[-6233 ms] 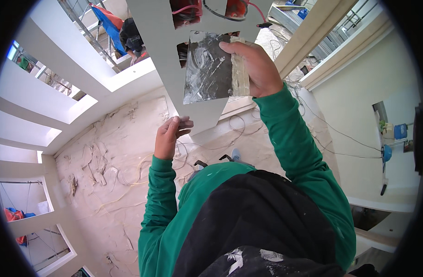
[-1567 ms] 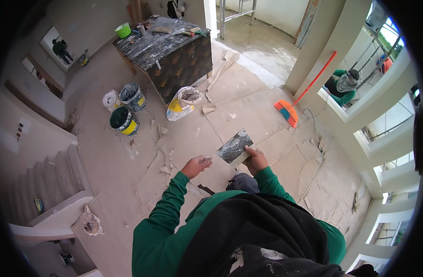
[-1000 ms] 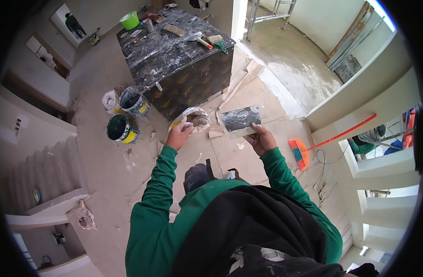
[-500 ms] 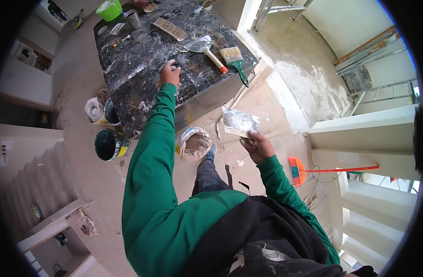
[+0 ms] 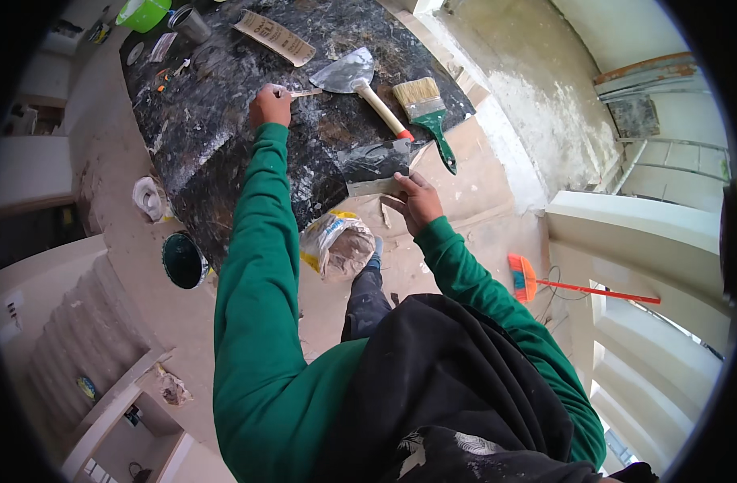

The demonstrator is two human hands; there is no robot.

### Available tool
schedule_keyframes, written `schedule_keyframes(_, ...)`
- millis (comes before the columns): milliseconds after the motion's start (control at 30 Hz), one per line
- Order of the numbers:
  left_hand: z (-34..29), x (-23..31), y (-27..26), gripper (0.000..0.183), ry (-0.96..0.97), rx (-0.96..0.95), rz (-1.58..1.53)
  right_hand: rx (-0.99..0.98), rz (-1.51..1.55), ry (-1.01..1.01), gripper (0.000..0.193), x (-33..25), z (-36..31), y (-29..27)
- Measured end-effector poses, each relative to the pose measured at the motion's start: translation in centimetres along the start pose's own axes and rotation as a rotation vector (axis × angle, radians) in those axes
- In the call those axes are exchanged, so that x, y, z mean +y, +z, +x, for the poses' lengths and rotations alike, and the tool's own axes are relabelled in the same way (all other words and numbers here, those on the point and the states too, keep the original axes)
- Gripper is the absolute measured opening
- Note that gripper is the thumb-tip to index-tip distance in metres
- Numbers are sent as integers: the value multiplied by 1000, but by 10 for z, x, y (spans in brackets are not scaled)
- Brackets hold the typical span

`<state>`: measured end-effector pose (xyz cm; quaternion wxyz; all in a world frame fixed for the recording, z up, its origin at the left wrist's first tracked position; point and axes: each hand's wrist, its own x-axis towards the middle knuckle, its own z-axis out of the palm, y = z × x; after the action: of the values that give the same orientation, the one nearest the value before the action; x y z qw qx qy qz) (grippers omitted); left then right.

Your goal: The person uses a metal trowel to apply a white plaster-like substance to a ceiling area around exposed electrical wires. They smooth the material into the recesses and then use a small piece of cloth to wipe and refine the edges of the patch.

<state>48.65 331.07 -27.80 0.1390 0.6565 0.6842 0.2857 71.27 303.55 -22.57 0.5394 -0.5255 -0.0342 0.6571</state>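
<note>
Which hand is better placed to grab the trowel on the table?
Left. The left hand is already out over the dark table, beside the trowel. The right hand is occupied holding a plaster board.

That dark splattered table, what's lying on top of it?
On the table: a trowel, a green-handled brush, a paper strip. The left hand grips a small tool; the right hand holds a plaster board, hiding what lies beneath.

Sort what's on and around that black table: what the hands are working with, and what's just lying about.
In hand:
left hand on a small scraper on the black table
right hand holding a flat plaster board

Lying about:
trowel
green-handled brush
green bowl
open sack
dark bucket
orange broom
</note>
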Motion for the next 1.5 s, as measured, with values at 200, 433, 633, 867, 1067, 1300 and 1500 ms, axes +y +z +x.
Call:
schedule_keyframes(200,-87,41,-103,14,-220,-194,-979,6,-66,-340,23,-13,-14,-11)
schedule_keyframes(433,-233,182,-142,16,-168,-724,-1303,105,-631,-1112,18,-69,-151,-45)
schedule_keyframes(633,-380,282,-158,16,321,-1254,-1333,210,-536,-960,40,-45,-367,-114)
schedule_keyframes(867,-634,330,-238,17,785,-1827,-1131,758,-223,-1016,43,131,-607,-177)
schedule_keyframes(1067,-862,294,-350,17,766,-2450,-844,1243,33,-1193,35,325,-785,-201)
schedule_keyframes(1300,-1078,234,-450,28,1232,-2698,-716,1874,166,-1098,23,497,-934,-170)
schedule_keyframes(1500,-1213,187,-502,30,1424,-2943,-379,2148,389,-1047,21,597,-998,-164)
